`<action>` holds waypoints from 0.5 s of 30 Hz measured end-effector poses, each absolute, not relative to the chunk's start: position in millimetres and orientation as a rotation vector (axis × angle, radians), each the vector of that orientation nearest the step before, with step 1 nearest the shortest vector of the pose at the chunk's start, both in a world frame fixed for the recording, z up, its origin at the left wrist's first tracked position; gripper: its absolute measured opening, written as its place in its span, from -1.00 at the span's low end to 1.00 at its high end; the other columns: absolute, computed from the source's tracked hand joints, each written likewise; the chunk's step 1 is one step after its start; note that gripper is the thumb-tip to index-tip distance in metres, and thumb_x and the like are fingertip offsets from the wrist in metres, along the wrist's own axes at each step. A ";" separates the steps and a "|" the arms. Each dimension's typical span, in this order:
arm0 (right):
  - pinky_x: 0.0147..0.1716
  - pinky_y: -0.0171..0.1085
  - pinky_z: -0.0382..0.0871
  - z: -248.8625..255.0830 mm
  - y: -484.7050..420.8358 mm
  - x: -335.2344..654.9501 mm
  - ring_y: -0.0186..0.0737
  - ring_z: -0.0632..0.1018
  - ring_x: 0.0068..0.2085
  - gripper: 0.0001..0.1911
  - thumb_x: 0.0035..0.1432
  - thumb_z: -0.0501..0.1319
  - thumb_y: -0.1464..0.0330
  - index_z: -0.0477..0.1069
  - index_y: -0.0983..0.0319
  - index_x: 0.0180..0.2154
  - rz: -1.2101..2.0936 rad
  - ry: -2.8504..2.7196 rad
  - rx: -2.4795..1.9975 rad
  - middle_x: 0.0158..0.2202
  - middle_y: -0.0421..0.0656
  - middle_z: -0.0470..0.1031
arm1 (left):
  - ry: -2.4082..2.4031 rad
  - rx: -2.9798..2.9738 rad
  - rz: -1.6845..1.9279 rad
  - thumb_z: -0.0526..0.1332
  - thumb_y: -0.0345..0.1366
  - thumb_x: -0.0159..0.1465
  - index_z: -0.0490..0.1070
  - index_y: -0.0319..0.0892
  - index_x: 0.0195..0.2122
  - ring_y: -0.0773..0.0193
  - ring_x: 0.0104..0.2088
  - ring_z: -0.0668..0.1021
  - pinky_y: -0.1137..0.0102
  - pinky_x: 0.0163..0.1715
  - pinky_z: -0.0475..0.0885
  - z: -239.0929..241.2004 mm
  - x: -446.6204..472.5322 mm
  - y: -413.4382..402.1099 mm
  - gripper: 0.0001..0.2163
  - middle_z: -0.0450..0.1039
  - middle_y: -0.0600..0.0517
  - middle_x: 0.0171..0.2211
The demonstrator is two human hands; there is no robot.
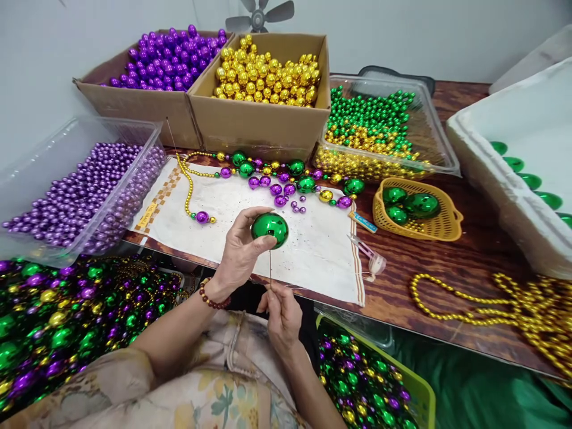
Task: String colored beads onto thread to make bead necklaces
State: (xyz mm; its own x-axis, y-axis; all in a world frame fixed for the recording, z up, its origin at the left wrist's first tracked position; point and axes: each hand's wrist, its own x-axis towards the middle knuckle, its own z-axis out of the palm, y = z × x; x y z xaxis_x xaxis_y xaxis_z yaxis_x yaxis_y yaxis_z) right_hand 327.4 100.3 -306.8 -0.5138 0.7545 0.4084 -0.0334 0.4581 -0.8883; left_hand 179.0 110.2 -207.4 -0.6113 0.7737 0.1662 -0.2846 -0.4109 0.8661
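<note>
My left hand (239, 250) is closed around a large shiny green ball (270, 228), held above a white cloth (250, 229). Just below it, my right hand (281, 313) pinches a thin needle (270, 268) that points up into the underside of the ball. A half-strung strand (268, 176) of green, purple and gold beads curves across the far side of the cloth.
Two cardboard boxes hold purple balls (167, 59) and gold balls (263, 74). Clear trays hold small purple beads (80, 190) and green and gold beads (370, 131). A yellow basket (415, 208) of green balls, scissors (369, 253), gold strands (513, 307) and a white foam tray (513, 155) lie right.
</note>
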 end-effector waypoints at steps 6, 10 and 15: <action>-0.56 -0.40 0.34 -317.6 94.7 340.0 -0.39 0.47 -0.63 -0.83 0.38 0.05 0.48 0.38 0.22 -0.09 1.096 -1.906 -0.618 -0.60 -0.32 0.45 | 1.096 0.724 2.035 0.48 -0.04 0.09 0.43 -0.01 -0.06 0.29 -0.18 0.54 0.31 -0.09 0.51 -199.8 173.0 116.5 -0.56 0.46 0.05 -0.15; -0.55 -0.40 0.35 -318.8 93.1 336.9 -0.39 0.48 -0.62 -0.83 0.38 0.05 0.48 0.39 0.22 -0.09 1.096 -1.858 -0.639 -0.60 -0.33 0.45 | 1.081 0.690 2.042 0.50 -0.04 0.04 0.45 -0.03 -0.06 0.30 -0.21 0.55 0.34 -0.14 0.53 -200.0 176.6 117.1 -0.53 0.47 0.03 -0.16; -0.54 -0.37 0.35 -317.1 96.8 326.3 -0.37 0.48 -0.60 -0.83 0.40 0.04 0.45 0.38 0.22 -0.09 1.148 -1.736 -0.690 -0.58 -0.31 0.46 | 1.087 0.816 2.009 0.48 -0.10 0.11 0.47 -0.02 -0.03 0.32 -0.17 0.54 0.43 -0.17 0.51 -211.3 189.4 111.9 -0.57 0.46 0.02 -0.09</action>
